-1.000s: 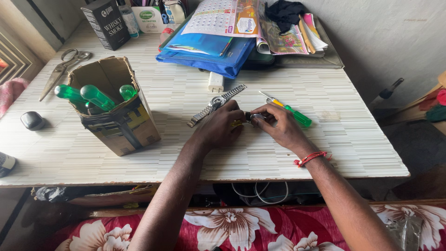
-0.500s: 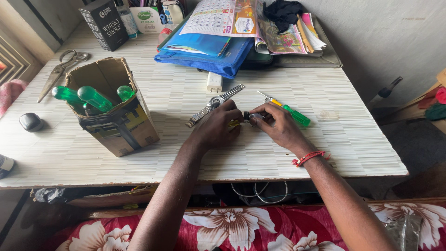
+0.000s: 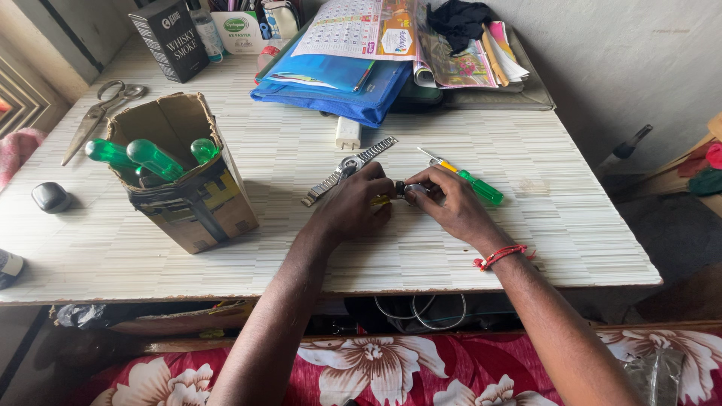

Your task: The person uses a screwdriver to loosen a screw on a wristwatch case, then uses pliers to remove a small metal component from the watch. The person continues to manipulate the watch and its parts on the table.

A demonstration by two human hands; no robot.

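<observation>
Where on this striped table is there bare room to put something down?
Bare tabletop lies right of the green-handled screwdriver toward the table's right edge, and along the front edge between the taped cardboard box and left hand. The back, around the blue folder, is crowded.

A black carton (image 3: 169, 39) is stood at the desk's far left corner (white lettering on it). A taped brown cardboard box (image 3: 188, 188) is placed nearer, open-topped.

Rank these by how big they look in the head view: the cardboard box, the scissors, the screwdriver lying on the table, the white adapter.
1. Cardboard box, clearly the largest.
2. Scissors and screwdriver look about alike in length; the scissors lie farther from the camera, so I won't rank them.
3. White adapter, the smallest.
</observation>
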